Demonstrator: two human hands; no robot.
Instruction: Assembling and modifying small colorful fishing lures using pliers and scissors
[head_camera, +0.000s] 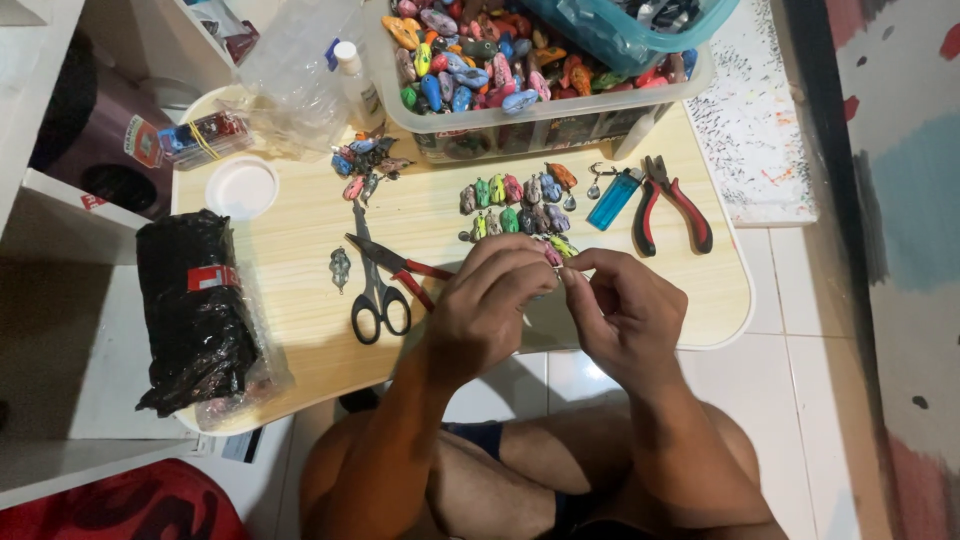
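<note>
A low wooden table (300, 250) serves as the landmark. Black-handled scissors (375, 295) are laid near its middle, with red-handled pliers (672, 200) and a blue lighter (612, 198) towards its right end. A black plastic bundle (195, 310) is set on its left end, a white lid (241, 187) behind that. A clear tub (540, 110) of coloured lures is placed along its far edge.

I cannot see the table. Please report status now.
Left hand and right hand pinch one small lure together. Scissors lie beside left hand. Nothing blocks.
</note>
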